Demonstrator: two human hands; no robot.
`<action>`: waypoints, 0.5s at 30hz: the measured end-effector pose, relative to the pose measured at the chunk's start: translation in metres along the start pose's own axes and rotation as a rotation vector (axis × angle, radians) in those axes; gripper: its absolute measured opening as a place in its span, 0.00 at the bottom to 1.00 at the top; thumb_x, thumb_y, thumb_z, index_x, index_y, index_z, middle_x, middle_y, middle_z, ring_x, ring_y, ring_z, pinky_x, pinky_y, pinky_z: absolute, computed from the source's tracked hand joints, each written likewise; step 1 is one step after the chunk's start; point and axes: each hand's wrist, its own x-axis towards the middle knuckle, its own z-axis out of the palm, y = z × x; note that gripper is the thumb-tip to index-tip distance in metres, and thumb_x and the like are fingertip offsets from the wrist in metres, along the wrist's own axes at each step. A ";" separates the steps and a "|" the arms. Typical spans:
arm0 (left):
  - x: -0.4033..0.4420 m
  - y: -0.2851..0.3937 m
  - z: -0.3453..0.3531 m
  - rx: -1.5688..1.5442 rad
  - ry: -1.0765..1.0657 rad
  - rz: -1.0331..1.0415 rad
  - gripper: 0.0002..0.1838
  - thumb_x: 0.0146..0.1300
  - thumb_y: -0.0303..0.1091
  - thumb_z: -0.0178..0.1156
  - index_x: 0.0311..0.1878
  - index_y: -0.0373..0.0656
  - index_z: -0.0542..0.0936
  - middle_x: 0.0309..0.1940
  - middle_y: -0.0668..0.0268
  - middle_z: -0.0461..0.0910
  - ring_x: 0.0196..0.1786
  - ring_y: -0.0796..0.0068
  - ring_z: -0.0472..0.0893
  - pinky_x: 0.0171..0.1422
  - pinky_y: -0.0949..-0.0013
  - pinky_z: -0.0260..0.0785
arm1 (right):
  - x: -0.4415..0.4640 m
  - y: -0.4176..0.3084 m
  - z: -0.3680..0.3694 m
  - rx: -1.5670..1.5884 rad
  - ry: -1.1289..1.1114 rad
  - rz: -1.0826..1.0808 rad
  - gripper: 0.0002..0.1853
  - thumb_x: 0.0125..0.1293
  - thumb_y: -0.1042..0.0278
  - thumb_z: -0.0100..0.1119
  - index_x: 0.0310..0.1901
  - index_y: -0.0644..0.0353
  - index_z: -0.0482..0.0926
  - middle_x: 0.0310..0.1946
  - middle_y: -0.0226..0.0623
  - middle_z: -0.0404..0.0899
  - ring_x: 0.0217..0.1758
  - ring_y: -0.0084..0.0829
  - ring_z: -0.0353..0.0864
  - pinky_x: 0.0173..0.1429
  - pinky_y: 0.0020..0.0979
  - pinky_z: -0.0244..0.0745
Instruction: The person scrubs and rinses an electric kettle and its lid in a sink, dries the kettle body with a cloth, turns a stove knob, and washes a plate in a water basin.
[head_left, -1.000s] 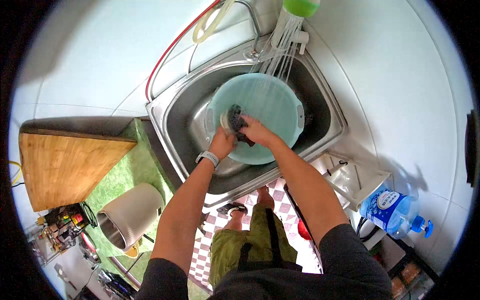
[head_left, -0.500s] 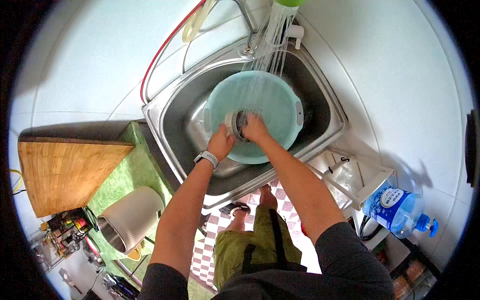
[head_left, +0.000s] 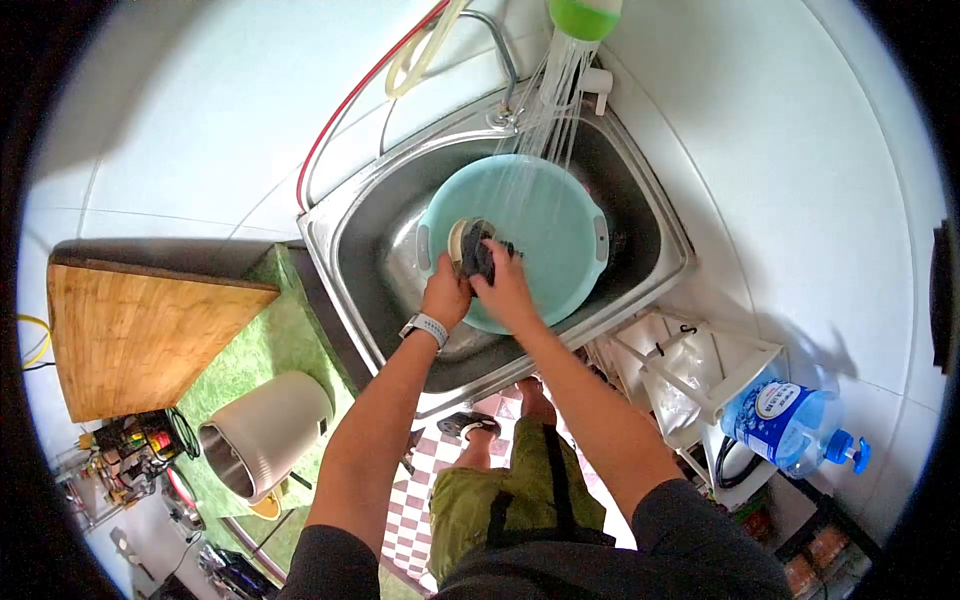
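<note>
Over the left part of a pale green basin [head_left: 550,290], my left hand [head_left: 447,292] is closed on a cream-rimmed round object [head_left: 457,242], perhaps a cup or lid. My right hand [head_left: 507,290] presses a dark cloth [head_left: 478,252] against that object, its fingers closed around the cloth. The basin stands in a steel sink [head_left: 385,235]. Water streams from a green shower head [head_left: 585,18] into the back of the basin. The inside of the round object is mostly hidden by the cloth.
A wooden board [head_left: 140,335] and a beige container [head_left: 265,435] are on the green counter [head_left: 225,375] at left. At right are a white rack [head_left: 740,370] and a blue-labelled pump bottle [head_left: 785,420]. A faucet [head_left: 503,60] rises behind the sink.
The round object has turned from facing my right hand, and the dark cloth shows more plainly. My right hand has moved slightly down. The view has shifted a little.
</note>
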 end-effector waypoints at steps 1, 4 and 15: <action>-0.004 0.005 -0.001 0.091 0.051 0.034 0.22 0.65 0.32 0.54 0.59 0.35 0.63 0.35 0.38 0.81 0.40 0.36 0.82 0.45 0.45 0.73 | -0.004 -0.001 0.008 0.075 0.049 -0.014 0.34 0.57 0.66 0.63 0.65 0.64 0.63 0.56 0.61 0.70 0.63 0.57 0.68 0.67 0.48 0.64; -0.019 0.023 -0.006 0.309 -0.037 -0.057 0.26 0.65 0.33 0.54 0.64 0.36 0.62 0.34 0.39 0.81 0.39 0.38 0.82 0.44 0.46 0.74 | -0.003 -0.014 0.013 0.096 0.108 0.007 0.37 0.54 0.65 0.67 0.63 0.69 0.61 0.55 0.63 0.71 0.61 0.60 0.70 0.64 0.50 0.66; -0.012 0.004 0.011 0.448 -0.037 0.278 0.23 0.65 0.27 0.50 0.62 0.31 0.64 0.34 0.42 0.81 0.36 0.41 0.83 0.38 0.46 0.76 | 0.067 0.031 0.022 1.263 0.181 1.118 0.16 0.61 0.66 0.60 0.46 0.68 0.75 0.40 0.47 0.78 0.40 0.45 0.81 0.45 0.47 0.78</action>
